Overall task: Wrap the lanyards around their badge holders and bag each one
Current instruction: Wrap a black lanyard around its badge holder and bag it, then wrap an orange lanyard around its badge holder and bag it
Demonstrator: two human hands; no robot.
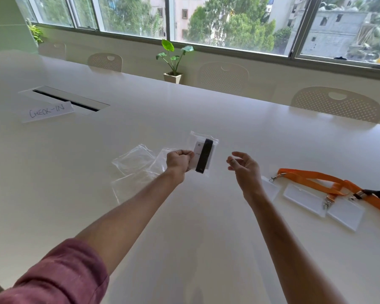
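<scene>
while the left hand (178, 161) pinches its edge with curled fingers, the bagged badge holder (203, 155), a white card banded by a black lanyard inside clear plastic, hangs above the white table (184, 227). right of it the right hand (242, 166) hovers loosely spread, holding nothing. left of the bag lie crinkled empty clear bags (136, 166), seemingly two. further right of it lie three flat white badge holders (303, 199) clipped to orange lanyards (329, 181). far left of it stands a handwritten check-in sign (47, 111).
</scene>
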